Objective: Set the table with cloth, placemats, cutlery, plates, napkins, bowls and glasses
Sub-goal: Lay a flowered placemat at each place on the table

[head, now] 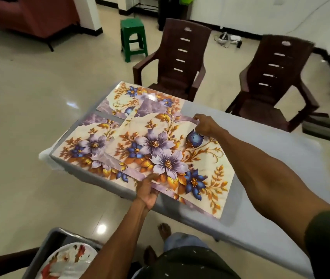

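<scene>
Over the clothed tabletop (260, 158), left hand (148, 193) pinches top placemat's (160, 150) near edge, right hand (205, 123) its far edge. Thin, glossy, likely floppy; edge holds suit.

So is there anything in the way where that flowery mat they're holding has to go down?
Nothing visible. The left hand and right hand grip the floral placemat at opposite edges, above the grey cloth. The cloth to its right looks bare. It overlaps two placemats already lying at the table's left end.
</scene>
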